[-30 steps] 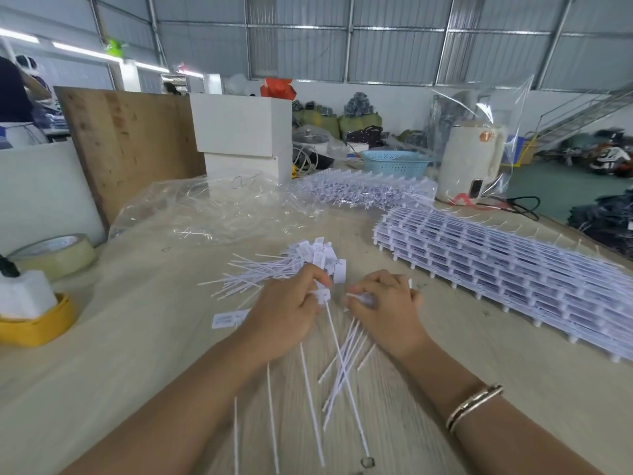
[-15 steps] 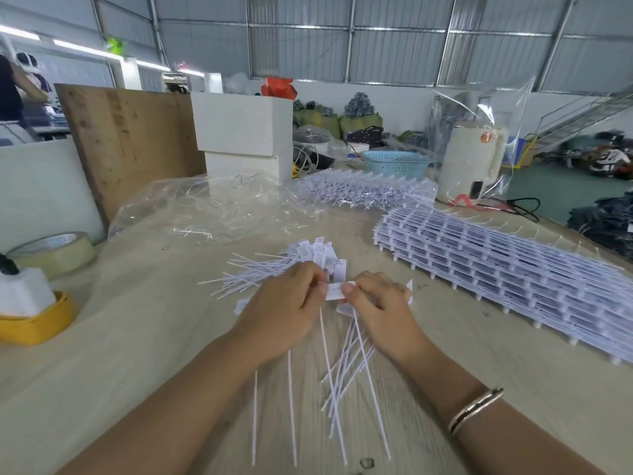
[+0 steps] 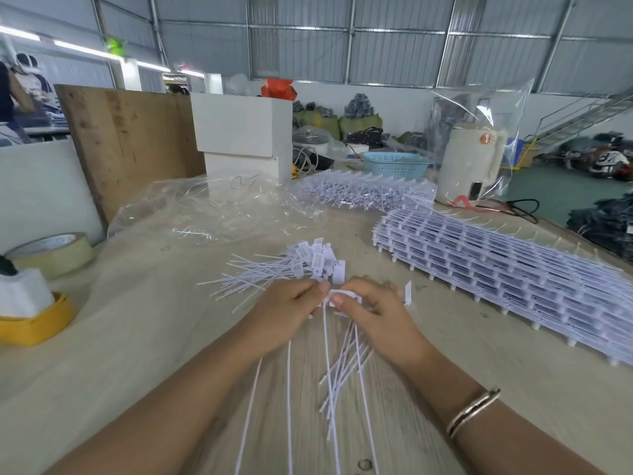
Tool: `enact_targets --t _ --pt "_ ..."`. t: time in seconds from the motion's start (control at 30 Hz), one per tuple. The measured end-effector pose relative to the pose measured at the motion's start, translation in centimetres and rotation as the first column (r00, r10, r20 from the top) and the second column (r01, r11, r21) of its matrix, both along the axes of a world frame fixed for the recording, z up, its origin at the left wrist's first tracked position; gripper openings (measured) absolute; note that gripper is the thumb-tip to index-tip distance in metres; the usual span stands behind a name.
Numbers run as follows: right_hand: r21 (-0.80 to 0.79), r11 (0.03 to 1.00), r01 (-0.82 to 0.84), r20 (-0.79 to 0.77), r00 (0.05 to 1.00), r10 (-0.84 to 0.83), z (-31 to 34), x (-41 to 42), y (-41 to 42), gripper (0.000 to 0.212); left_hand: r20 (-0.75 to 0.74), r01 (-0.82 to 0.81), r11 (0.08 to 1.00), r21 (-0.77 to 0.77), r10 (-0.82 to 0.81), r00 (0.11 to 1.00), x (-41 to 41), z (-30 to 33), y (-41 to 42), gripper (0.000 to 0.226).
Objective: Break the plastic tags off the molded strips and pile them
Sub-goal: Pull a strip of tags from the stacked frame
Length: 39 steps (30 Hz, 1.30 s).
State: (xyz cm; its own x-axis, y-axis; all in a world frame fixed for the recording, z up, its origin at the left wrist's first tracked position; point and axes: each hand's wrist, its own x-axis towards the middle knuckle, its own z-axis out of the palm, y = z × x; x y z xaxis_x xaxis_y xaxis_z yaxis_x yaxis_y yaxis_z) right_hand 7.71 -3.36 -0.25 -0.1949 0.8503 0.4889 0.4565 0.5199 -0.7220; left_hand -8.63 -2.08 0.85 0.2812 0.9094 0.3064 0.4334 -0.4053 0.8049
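A pale wood-grain table was seen filling the lower part of the view. At about two o'clock from the hands, a long stack of white molded plastic strips was laid out on it, well apart from the hands. At twelve o'clock, farther back, a second heap of white strips in clear film was seen, and at eleven o'clock a crumpled clear plastic sheet was spread. Behind that, a white rectangular box was stood at twelve o'clock. A roll of beige tape and a yellow tray were placed at nine o'clock, near the table's edge.

Just beyond the hands, between eleven and twelve o'clock, a pile of loose white plastic tags with thin tails was gathered — heads to the right, tails fanned to the left.

The left hand and the right hand were held together at the centre, fingertips nearly touching. A small white plastic tag was pinched between them by thumb and forefinger on each side. More white tags were gripped in the right hand's curled fingers — their thin white tails were seen hanging toward six o'clock over the table. A thin metal bangle was worn on the right wrist.
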Motion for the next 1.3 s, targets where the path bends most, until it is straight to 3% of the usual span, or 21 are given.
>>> enact_targets --t 0.2,0.47,0.57,0.67,0.77,0.83,0.9,1.0,1.07,1.13,1.23,1.3 --pt "0.209 0.968 0.136 0.034 0.989 -0.147 -0.1 -0.4 0.0 0.025 0.179 -0.013 0.993 -0.115 0.033 0.983 0.7 -0.3 0.0 0.042" --pt "0.168 0.983 0.08 -0.08 0.994 -0.068 0.2 -0.6 0.0 0.019 0.293 0.013 0.987 -0.158 0.034 0.955 0.8 0.0 -0.5 0.043" --pt "0.135 0.99 0.047 -0.117 0.993 -0.031 0.1 -0.6 0.2 0.021 0.229 0.013 0.994 -0.106 0.012 0.973 1.0 -0.3 -0.5 0.042" --pt "0.056 0.998 -0.002 -0.315 0.949 0.02 0.1 -0.3 0.1 0.016 0.159 0.017 0.999 -0.028 -0.012 0.987 0.6 0.3 0.1 0.058" --pt "-0.014 1.0 0.005 -0.488 0.873 -0.011 0.3 0.8 0.2 0.019 0.22 -0.034 0.999 -0.025 0.039 0.975 -0.6 0.4 1.2 0.063" --pt "0.0 0.994 0.111 -0.358 0.928 -0.104 0.1 1.3 0.6 0.014 0.236 -0.041 0.998 -0.039 0.049 0.971 -0.9 0.5 0.9 0.051" --pt "0.019 0.967 0.256 -0.071 0.965 -0.254 -0.3 1.3 1.3 0.02 0.184 -0.027 0.999 -0.025 0.031 0.982 -0.9 0.2 0.6 0.039" --pt "0.029 0.921 0.388 0.265 0.886 -0.381 -0.9 0.9 1.9 0.023 -0.05 -0.074 0.994 0.079 0.078 0.996 -0.6 -0.1 0.2 0.032" --pt "0.039 0.906 0.422 0.28 0.865 -0.416 -1.0 1.0 2.0 0.027 -0.183 -0.098 0.98 0.175 0.13 0.974 -0.4 -0.2 0.0 0.03" --pt "0.04 0.896 0.442 0.292 0.852 -0.434 -1.1 1.0 2.0 0.029 -0.206 -0.117 0.972 0.206 0.159 0.965 -0.3 -0.3 -0.2 0.024" --pt "0.097 0.874 0.476 0.426 0.774 -0.469 -1.4 1.1 2.0 0.014 -0.24 -0.114 0.972 0.203 0.163 0.957 -0.3 -0.4 -0.1 0.015" --pt "0.126 0.874 0.47 0.473 0.746 -0.469 -1.5 1.1 1.9 0.016 -0.253 -0.101 0.974 0.203 0.152 0.956 -0.4 -0.5 0.0 0.02"
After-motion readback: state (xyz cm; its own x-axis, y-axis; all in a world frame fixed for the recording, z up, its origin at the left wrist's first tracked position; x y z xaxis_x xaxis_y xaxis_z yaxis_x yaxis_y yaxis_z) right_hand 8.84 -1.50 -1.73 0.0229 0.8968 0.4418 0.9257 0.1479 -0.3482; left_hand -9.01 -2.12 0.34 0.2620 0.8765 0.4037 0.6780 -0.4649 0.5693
